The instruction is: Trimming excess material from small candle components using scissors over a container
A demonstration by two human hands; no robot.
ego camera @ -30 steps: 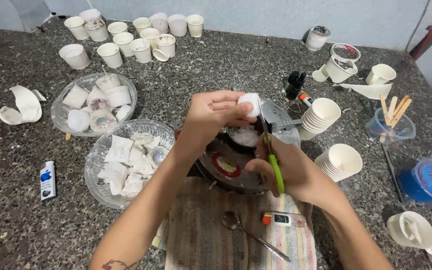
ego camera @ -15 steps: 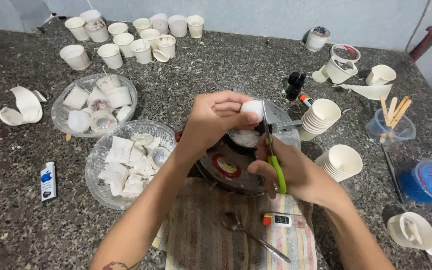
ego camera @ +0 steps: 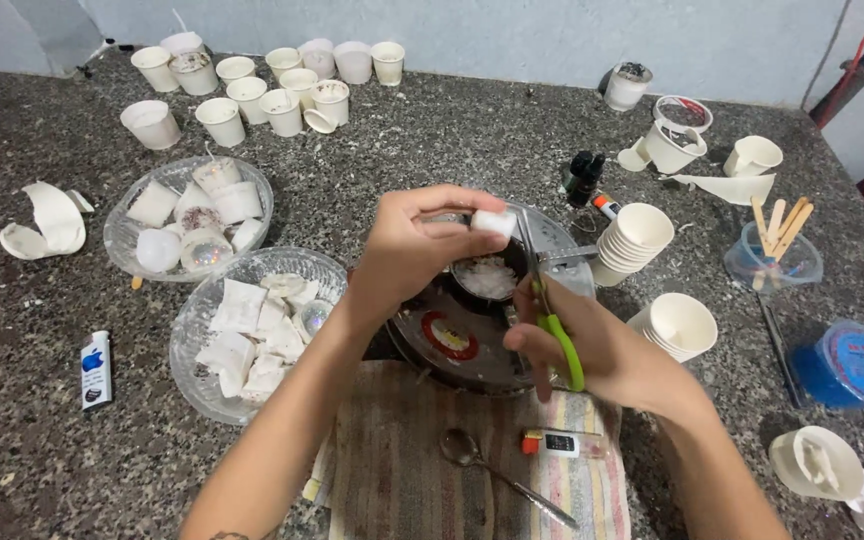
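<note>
Centrally, left hand point(ego camera: 407, 250): pinching a white wax piece point(ego camera: 493, 222) over a metal pan point(ego camera: 472, 335).
Right hand point(ego camera: 602, 350): gripping green-handled scissors point(ego camera: 550, 310).
Worktop point(ego camera: 32, 440): bare front-left corner.

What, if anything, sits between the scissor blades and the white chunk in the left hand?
Nothing visible. The left hand pinches the white chunk and the scissors in the right hand have their blades right beside it, above the small pot.
</note>
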